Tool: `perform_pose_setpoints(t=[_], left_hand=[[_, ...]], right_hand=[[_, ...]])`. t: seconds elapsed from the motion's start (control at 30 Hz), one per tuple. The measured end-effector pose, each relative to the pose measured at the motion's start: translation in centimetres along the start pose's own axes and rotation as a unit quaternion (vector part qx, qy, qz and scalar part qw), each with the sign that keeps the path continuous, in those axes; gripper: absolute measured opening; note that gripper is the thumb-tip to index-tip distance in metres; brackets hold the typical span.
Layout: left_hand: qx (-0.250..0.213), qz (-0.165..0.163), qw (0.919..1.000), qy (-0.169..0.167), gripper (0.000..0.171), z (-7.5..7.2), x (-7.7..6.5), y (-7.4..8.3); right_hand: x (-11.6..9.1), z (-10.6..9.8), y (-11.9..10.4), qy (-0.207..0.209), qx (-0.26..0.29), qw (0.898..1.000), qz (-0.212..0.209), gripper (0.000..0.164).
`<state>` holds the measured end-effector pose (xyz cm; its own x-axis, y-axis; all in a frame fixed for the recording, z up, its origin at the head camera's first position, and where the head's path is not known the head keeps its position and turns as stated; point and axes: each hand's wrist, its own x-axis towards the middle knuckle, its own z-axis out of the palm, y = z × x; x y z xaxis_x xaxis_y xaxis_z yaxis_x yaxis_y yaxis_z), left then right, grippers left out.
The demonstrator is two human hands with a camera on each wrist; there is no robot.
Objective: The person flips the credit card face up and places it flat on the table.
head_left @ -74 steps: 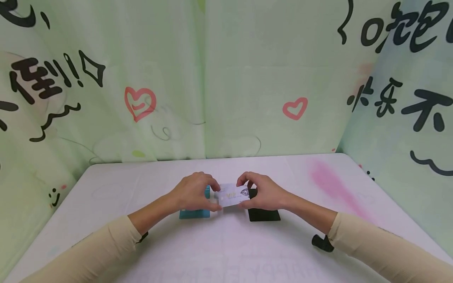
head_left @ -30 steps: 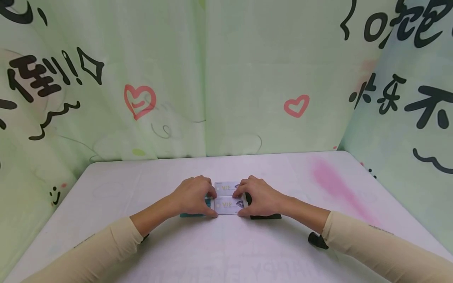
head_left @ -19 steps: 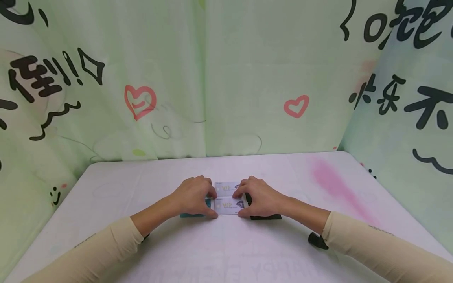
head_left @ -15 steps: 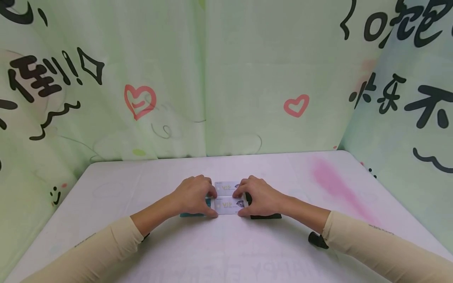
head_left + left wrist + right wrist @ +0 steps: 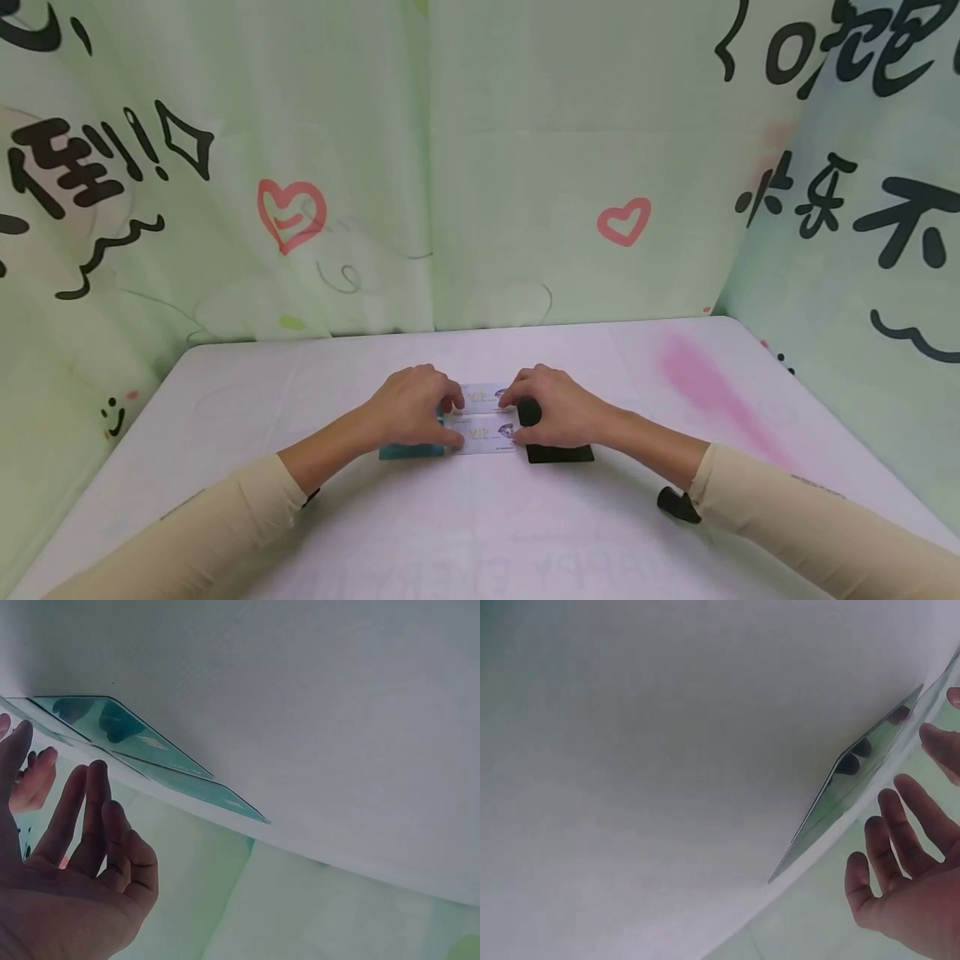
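Two pale cards printed "VIP" lie on the table in the head view, a front card (image 5: 486,433) and a back card (image 5: 478,398) partly behind my fingertips. My left hand (image 5: 415,407) hovers at the left ends of both, fingers loosely curved around air. My right hand (image 5: 561,407) is poised likewise at their right ends. Under the left hand lies a teal card (image 5: 411,452), and under the right a black card (image 5: 561,454). The left wrist view has two glossy teal cards (image 5: 127,727) flat beside the spread fingers. Glossy dark cards (image 5: 847,776) lie near the right fingers.
A white cloth with a faint pink patch (image 5: 712,400) covers the table (image 5: 480,525). Pale green curtains (image 5: 495,167) with hearts and black lettering hang behind and at the sides. A black object (image 5: 678,505) shows beneath the right sleeve (image 5: 780,508).
Earlier both hands held a VIP card up by its ends. It then came down in front of the other VIP card. Now the hands have drawn slightly apart and off it.
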<state>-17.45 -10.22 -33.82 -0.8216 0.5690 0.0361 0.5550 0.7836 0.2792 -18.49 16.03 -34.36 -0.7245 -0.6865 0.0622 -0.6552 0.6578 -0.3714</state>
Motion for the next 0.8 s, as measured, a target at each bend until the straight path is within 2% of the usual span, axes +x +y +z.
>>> perform_pose_setpoints(t=[0.23,0.43,0.8], left_hand=[[-0.011,0.015,0.9997,0.013,0.035,0.3,1.0,0.3],[-0.008,0.02,0.9997,0.014,0.035,0.5,1.9,0.7],[-0.005,0.032,0.9994,0.009,0.036,1.1,3.6,1.4]], right_hand=[[-0.3,-0.5,0.8,0.008,0.001,1.0,0.005,0.036],[-0.6,-1.3,1.7,0.014,0.01,1.0,0.026,0.032],[-1.9,-2.2,4.6,0.029,-0.004,0.997,0.068,0.028]])
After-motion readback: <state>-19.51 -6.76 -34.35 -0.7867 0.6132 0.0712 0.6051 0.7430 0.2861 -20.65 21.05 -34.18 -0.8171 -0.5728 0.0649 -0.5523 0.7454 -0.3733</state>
